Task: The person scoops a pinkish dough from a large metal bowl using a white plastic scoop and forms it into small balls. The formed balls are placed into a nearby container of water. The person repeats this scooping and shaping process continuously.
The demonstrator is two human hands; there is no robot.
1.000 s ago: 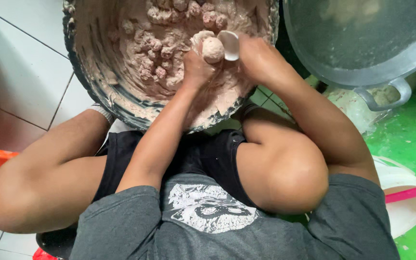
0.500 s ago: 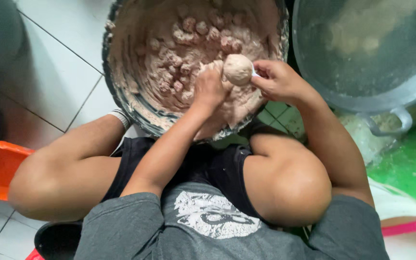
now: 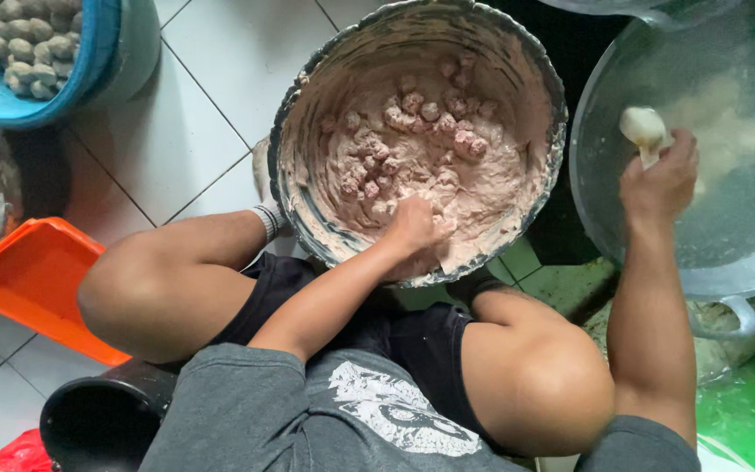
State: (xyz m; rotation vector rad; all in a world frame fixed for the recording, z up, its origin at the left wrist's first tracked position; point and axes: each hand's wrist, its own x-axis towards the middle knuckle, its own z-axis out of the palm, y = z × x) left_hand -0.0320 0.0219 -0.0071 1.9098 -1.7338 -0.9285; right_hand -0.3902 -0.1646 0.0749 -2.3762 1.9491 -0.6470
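Seated low, knees spread, dark shorts and grey printed shirt point(image 3: 377, 411) at the bottom edge. Black bucket point(image 3: 98, 419) down at 7 o'clock, orange tray point(image 3: 28, 288) on the tiles at 9.

Dead centre, left hand point(image 3: 412, 229) sunk into the pinkish paste point(image 3: 430, 175), fingers curled in and buried, grabbing a wad of it. Can't tell how tight the grip is under the mix. Paste fills the big smeared basin point(image 3: 294, 114) sitting between the knees, lumpy bits heaped toward 12.

Over at 2 o'clock, right hand point(image 3: 657, 179) closed around the handle of a white spoon point(image 3: 642, 129), held over the wide metal pan point(image 3: 718, 280) with cloudy water in it.

Far off at 10 o'clock, blue basket point(image 3: 98, 52) packed with pale formed balls point(image 3: 19, 39).
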